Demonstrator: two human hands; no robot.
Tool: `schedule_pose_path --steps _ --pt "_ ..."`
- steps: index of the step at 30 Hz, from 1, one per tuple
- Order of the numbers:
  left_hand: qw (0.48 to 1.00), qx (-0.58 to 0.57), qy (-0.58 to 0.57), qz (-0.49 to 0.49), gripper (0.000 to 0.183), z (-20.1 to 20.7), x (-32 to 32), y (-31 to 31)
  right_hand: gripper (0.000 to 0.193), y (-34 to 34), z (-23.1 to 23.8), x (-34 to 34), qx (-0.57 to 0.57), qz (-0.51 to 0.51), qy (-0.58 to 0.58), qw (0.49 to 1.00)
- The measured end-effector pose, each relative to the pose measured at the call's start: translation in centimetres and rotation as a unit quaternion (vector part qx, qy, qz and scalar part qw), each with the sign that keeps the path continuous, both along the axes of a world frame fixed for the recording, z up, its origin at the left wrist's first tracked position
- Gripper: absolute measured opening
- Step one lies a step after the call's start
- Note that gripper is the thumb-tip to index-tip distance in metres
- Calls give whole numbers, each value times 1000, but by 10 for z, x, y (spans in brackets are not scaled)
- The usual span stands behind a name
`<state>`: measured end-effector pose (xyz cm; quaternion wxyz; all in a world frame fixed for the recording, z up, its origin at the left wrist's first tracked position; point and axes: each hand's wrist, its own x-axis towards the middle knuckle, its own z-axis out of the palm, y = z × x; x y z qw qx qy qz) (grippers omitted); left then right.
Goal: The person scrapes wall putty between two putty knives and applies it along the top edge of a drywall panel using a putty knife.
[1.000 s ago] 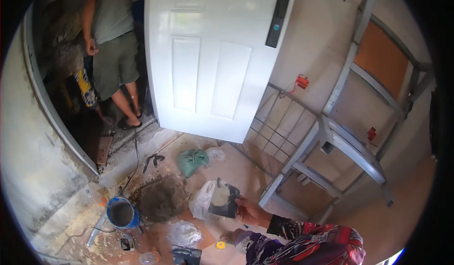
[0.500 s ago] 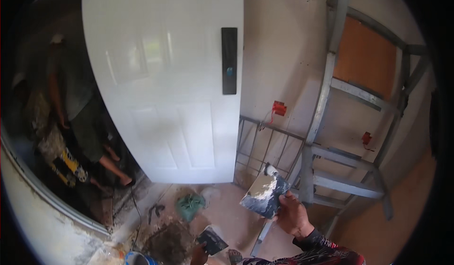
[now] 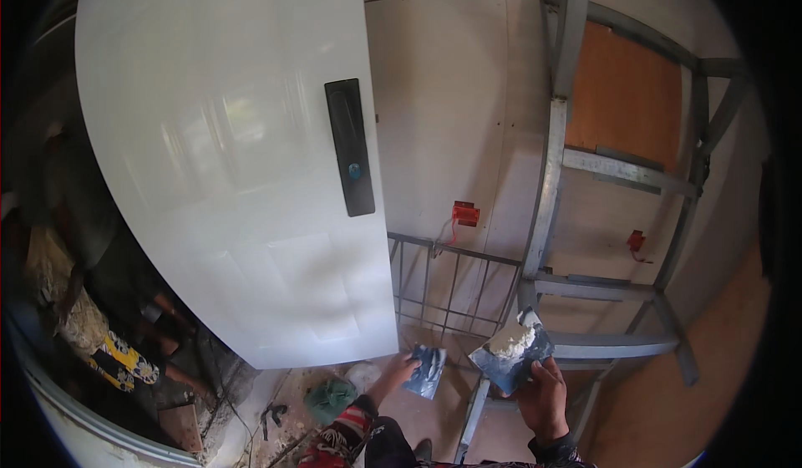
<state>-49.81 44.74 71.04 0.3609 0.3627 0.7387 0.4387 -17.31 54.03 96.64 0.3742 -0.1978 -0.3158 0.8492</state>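
My right hand (image 3: 545,401) grips a wide, dark putty knife (image 3: 503,369), thumb over its face. A lump of white putty (image 3: 513,343) sits on the blade. To the left and a little lower, my left hand (image 3: 396,376) is closed on a second wide putty knife (image 3: 428,371), a blue-grey rectangular blade with pale smears. The two blades are apart. My left hand is close to the lower corner of a white panelled door (image 3: 276,217), which stands open with a black handle plate (image 3: 349,147).
A grey metal frame (image 3: 551,184) stands on the right, with a thin metal grille (image 3: 451,288) beside it at the wall. Red electrical boxes (image 3: 464,214) hang there. A green bag (image 3: 329,399) lies on the floor. Two people (image 3: 83,192) are beyond the doorway at left.
My left hand has risen and moved right with its putty knife, closer to my right hand. My right hand has shifted slightly right and down. The view has turned, so the door appears farther left.
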Motion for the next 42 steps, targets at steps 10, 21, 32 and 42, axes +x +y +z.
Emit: schedule_pose_path --steps 10,21,32,42 --pt "915 230 317 -94 40 44 -129 129 41 -62 -5 -18 45 -129 25 990" --pt "917 189 200 290 55 58 -50 89 41 16 -60 9 62 -32 44 997" --pt "873 221 222 373 45 -23 80 67 34 152 -96 -21 159 277 66 945" --pt "731 134 485 460 39 -159 217 69 46 192 -100 -60 170 481 182 840"
